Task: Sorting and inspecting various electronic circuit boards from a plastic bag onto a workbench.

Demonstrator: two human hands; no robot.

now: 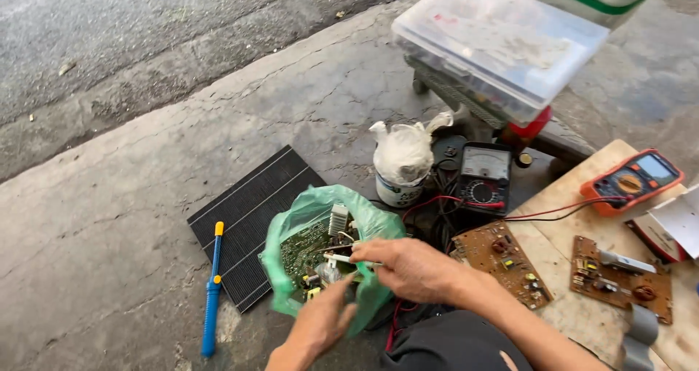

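My left hand (320,321) grips the near edge of a green plastic bag (295,214) that lies open on the concrete. Inside the bag sits a green circuit board (304,249) with a white part on top. My right hand (408,269) reaches over the bag from the right and pinches a thin white stick-like piece (336,257) above the board.
A blue and yellow tool (212,291) lies left of the bag beside a black ribbed panel (247,211). Behind stand a wrapped white can (400,163), a black analog meter (483,178) and a clear lidded box (502,43). Two brown circuit boards (502,262) and an orange multimeter (632,182) rest on a wooden board (582,320).
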